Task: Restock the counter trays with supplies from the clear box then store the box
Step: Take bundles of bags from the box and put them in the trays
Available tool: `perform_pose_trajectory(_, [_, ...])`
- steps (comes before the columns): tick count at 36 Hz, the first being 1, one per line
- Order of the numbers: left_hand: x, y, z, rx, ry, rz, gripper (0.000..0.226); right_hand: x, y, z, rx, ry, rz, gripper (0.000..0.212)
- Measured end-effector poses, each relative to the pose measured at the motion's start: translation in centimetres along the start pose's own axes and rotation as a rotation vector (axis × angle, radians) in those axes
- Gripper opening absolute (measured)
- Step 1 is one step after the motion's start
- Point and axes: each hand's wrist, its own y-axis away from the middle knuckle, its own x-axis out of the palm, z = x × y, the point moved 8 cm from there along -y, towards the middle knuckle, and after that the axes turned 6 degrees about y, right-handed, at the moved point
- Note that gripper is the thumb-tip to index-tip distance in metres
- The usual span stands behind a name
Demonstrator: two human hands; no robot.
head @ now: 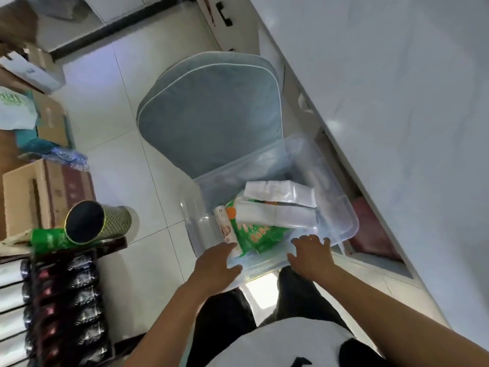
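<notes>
Clear box (336, 165), near rim gripped by both hands, left (215, 263) and right (312, 254), arms outstretched.

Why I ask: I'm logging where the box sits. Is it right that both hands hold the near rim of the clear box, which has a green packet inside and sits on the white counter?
Not quite. The head view shows the clear box below the white counter, over the floor beside a grey cushion. The rest holds: left hand and right hand grip its near rim, green packet inside.
</notes>
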Motion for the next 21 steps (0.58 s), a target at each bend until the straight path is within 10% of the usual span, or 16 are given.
perform_pose_trajectory(10, [1.7,-14.6,-0.8,0.092,-0.219,0.224,0.06,2.3,-2.5,0.0,0.002,-0.077,-0.293,0.049])
perform_pose_trajectory(21, [1.8,-32.2,-8.3,0.366,-0.299,0.081,0.065,2.5,-4.4,-0.2,0.075,-0.19,-0.647,0.038])
